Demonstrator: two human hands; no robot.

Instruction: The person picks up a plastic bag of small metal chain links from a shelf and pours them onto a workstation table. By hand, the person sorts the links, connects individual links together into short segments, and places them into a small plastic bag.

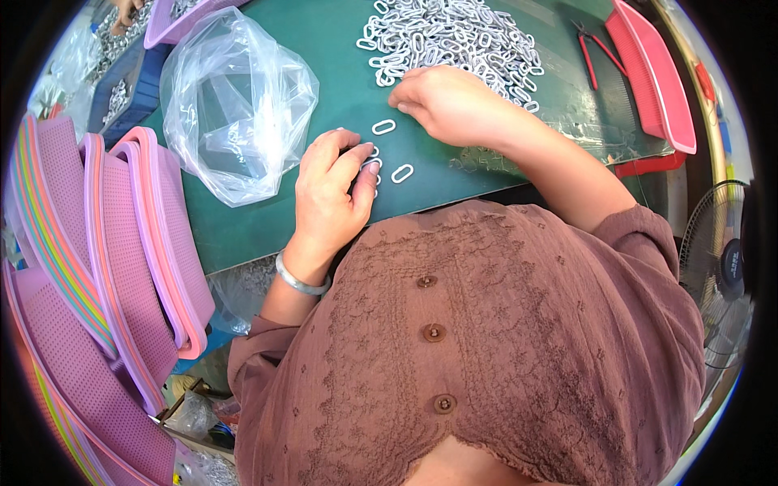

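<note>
A heap of small silvery oval metal links (pixel 454 36) lies on the green tabletop at the far middle. My right hand (pixel 446 101) is at the heap's near edge, palm down. Its fingers are bent together, and whatever they grip is hidden beneath them. My left hand (pixel 331 190) rests on the table nearer to me, thumb and fingers curled round a few metal links (pixel 377 165) that partly show at the fingertips. Between the hands lie a loose link (pixel 383 126) and, closer to me, another loose link (pixel 403 173), both flat and untouched.
An open clear plastic bag (pixel 235 105) stands left of my left hand. Stacked purple baskets (pixel 134 235) fill the left side. Red-handled pliers (pixel 596 57) and a pink basket (pixel 648 77) are at the right. Another person's hand (pixel 126 12) shows at the far left.
</note>
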